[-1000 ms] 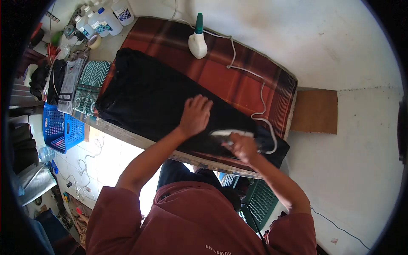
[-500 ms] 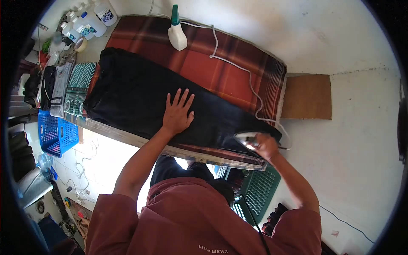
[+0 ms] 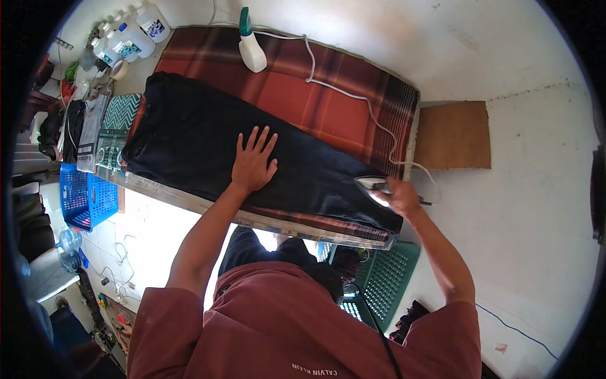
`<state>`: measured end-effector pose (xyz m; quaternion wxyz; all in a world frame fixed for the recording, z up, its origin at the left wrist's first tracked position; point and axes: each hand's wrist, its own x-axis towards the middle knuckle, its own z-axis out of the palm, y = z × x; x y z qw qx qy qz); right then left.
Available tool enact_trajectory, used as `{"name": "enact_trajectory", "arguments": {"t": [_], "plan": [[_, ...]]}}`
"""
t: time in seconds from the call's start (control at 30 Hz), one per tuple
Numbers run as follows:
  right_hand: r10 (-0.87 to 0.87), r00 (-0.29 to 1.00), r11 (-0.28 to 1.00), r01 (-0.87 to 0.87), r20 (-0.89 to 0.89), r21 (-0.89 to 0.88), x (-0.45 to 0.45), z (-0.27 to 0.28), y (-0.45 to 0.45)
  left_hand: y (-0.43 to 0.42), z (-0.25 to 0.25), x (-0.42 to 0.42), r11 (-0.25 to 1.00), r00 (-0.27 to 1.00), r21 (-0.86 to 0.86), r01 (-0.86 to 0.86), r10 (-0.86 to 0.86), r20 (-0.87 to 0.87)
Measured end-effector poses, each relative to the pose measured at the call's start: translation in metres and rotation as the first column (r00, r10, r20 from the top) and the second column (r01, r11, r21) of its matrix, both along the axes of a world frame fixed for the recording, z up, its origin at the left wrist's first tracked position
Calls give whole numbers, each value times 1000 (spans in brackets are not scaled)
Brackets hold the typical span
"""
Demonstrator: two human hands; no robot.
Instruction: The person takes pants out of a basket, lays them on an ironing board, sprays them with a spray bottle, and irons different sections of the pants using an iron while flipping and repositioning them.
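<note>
Black trousers point(image 3: 196, 126) lie flat and lengthwise on a red plaid cloth point(image 3: 315, 114) that covers the table. My left hand point(image 3: 254, 165) rests palm down on the middle of the trousers, its fingers spread. At the right end of the trousers my right hand point(image 3: 401, 196) is wrapped round the handle of an iron point(image 3: 371, 184). The iron's tip points left, and its soleplate rests on or close to the black fabric. From its rear, a pale cord point(image 3: 392, 142) curves up across the plaid cloth. A white spray bottle point(image 3: 252, 53) with a green head stands behind the trousers.
Folded clothes point(image 3: 120, 117) lie at the table's left end. Plastic bottles point(image 3: 136, 39) and a tape roll point(image 3: 119, 69) are at the back left. A blue basket point(image 3: 88, 199) sits below left, a green crate point(image 3: 391, 275) below right. Brown cardboard point(image 3: 452, 136) is by the wall.
The iron in my right hand has moved right, then slightly up along the trousers. My left hand has shifted left and flattened with spread fingers. The camera view has also shifted.
</note>
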<state>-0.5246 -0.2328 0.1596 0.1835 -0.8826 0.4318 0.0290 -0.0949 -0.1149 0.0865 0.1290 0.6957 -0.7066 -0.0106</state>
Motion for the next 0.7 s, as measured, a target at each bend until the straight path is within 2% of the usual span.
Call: {"name": "enact_trajectory", "arguments": {"t": [0.03,0.17,0.23,0.3,0.33,0.37,0.43,0.47,0.53,0.63,0.7], "plan": [[35,989,999,-34,-142,10,15,5,10,0,-1,1,1000,1000,-9,1,-1,15],[336,941,942,-335,-34,39,14,-10,38,3,-3,0,1000,1000,-6,5,-4,25],[361,932,933,-360,-27,9,2,-3,36,1,-3,-1,1000,1000,-7,-5,5,26],[-7,1000,1000,8,-20,6,-4,-4,25,0,0,-1,999,999,6,-31,31,22],[-47,999,997,48,19,-56,-4,-9,15,1,-1,-2,999,999,1,-32,32,17],[-79,995,996,76,-68,-48,6,-11,6,2,0,-3,1000,1000,-4,-26,26,11],[45,999,999,-44,-6,12,43,-2,9,2,0,-3,1000,1000,-6,-27,27,11],[50,999,999,-50,-4,13,66,-2,13,3,0,-3,1000,1000,-11,-24,24,12],[184,980,980,-178,69,-91,108,-6,16,3,-3,-3,1000,1000,-7,-30,30,10],[117,983,989,-102,141,-109,148,-14,-19,7,-6,-2,997,998,-48,-61,62,17],[139,977,989,-128,160,-78,167,-3,-16,16,-4,-2,990,994,-100,-103,106,26]]}}
